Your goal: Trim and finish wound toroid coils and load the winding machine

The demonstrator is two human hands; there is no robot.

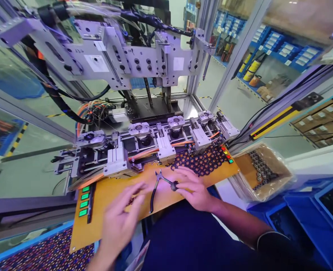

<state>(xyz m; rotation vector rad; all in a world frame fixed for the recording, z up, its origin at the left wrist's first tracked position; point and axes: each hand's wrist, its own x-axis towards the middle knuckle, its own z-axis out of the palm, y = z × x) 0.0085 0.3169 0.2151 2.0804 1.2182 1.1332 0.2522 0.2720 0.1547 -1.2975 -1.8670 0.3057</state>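
Observation:
My right hand (193, 191) pinches a small black round part (174, 185) between thumb and fingertips, just above the orange work board (104, 205). A pair of side cutters (155, 191) lies on the board between my hands, jaws pointing away from me, one handle running up to the black part. My left hand (121, 214), smeared by motion, hovers over the board left of the cutters, its thumb and fingers apart. A few tiny dark pieces (132, 200) show beside it. Beyond my right hand, many black rings (202, 162) are spread over the board.
Behind the board stands a machine with several round metal fixtures (139, 130) under a large metal plate (138, 60). Green buttons (84, 200) line the board's left side. At right are a plastic-lined carton (245, 180) of metal rings and blue bins (310, 218); lower left, a blue-edged tray (28, 241).

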